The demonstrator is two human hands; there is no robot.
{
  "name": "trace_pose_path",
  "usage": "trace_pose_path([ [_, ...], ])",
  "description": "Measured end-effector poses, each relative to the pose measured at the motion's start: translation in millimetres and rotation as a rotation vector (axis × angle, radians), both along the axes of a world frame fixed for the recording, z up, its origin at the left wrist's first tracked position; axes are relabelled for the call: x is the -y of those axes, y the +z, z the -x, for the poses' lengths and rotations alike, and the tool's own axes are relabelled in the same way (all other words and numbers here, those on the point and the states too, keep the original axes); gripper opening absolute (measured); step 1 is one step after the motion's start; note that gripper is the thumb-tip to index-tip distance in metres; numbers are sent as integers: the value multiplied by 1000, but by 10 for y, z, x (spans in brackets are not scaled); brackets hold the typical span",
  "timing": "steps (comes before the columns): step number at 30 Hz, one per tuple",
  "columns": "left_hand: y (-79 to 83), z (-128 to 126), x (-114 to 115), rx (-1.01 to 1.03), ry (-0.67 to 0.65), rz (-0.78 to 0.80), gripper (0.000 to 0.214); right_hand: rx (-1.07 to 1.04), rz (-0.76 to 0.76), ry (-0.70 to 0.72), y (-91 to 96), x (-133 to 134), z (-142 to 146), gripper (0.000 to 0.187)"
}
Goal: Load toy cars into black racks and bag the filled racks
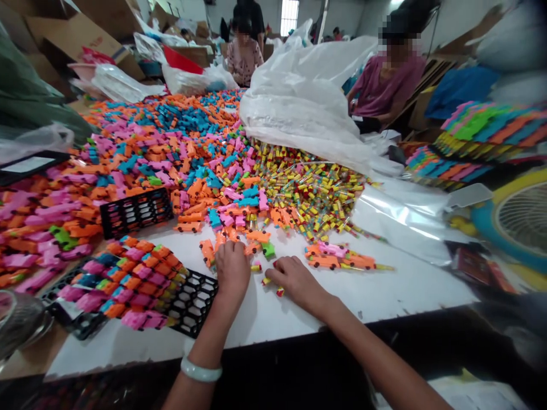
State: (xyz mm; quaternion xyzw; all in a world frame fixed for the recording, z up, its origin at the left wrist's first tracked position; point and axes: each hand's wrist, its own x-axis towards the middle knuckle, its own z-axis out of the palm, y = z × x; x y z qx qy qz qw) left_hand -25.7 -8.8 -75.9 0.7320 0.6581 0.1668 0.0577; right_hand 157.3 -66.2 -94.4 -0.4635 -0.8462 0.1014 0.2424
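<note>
Both my hands rest on a white table (376, 290) at the near edge of a huge heap of small plastic toys. My left hand (232, 266) is curled over orange toy pieces (208, 252) beside it; its fingers are hidden under the knuckles. My right hand (294, 280) lies palm down with fingers bent toward small yellow-and-red pieces (265, 281) near its fingertips. A black grid tray (196, 302), partly filled with pink, orange and blue toys (128, 279), sits just left of my left hand.
An empty black grid tray (135, 212) leans on the heap. A pile of yellow tube-like pieces (316, 193) spills from a big clear plastic bag (307, 102). Two seated people work across the table. A fan (519, 219) and stacked coloured toys (487, 131) stand at right.
</note>
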Motion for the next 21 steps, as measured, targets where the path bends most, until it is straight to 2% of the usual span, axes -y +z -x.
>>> trace_pose_path([
  [3,62,88,80,68,-2,-39,22,-301,35,-116,15,40,14,19],
  [6,130,143,237,259,-118,-92,21,-647,211,-210,93,91,78,20],
  [8,154,113,363,375,-205,-86,18,-724,346,-248,145,114,128,23],
  [10,157,44,481,475,-233,-58,17,-727,438,-266,172,134,166,25],
  [12,155,-35,579,589,-149,-52,26,-725,450,-317,164,168,181,23],
  [14,164,-98,656,731,23,9,38,-685,325,-392,124,234,184,20],
  [15,173,-121,686,827,92,97,42,-638,226,-393,99,281,189,20],
  [17,195,-154,731,1071,142,348,45,-519,48,-295,59,396,219,22],
  [18,205,-164,746,1196,135,464,45,-467,12,-205,52,459,242,23],
  [20,217,-169,763,1386,111,574,47,-425,92,-56,73,570,285,26],
  [21,220,-164,768,1430,109,575,48,-436,186,-41,99,610,291,27],
])
